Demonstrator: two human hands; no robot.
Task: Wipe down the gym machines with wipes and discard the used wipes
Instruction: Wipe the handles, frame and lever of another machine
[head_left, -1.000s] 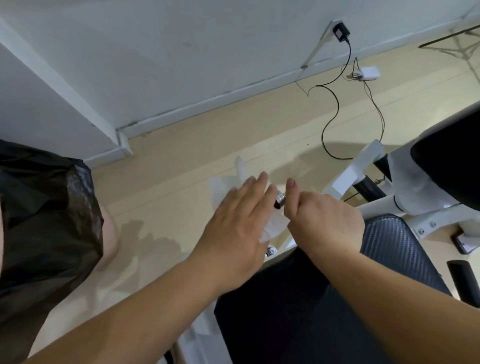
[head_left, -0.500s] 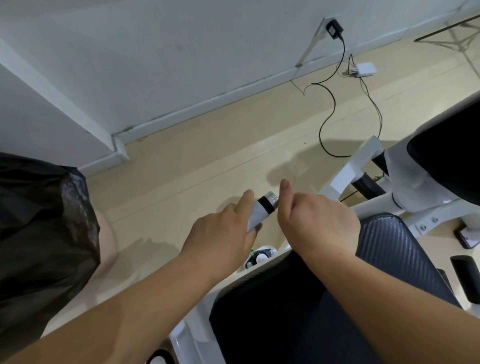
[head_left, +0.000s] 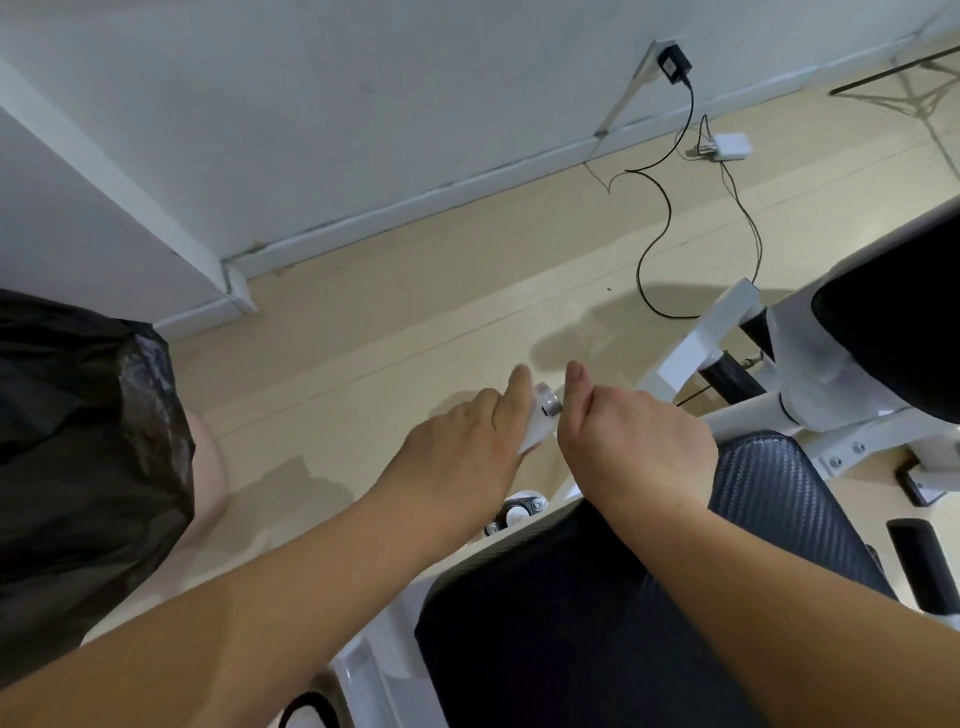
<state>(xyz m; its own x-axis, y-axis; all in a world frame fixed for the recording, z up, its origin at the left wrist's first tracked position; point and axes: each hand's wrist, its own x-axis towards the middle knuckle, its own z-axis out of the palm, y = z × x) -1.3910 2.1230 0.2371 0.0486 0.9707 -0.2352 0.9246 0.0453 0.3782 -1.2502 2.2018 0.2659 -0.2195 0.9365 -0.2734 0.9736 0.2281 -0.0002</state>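
The white wipe is wrapped round the machine's handle (its metal end cap pokes out), with the fingers of the left hand clamped on it. Just beside it the right hand is fisted, thumb up; whether its fingers grip anything cannot be told. The black seat pad lies below them, and a black bin bag is at the left.

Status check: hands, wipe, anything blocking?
Left hand holds wipe round machine handle, below metal end cap. Right hand curled beside it, contents hidden. Nothing blocking; black bin bag at left.
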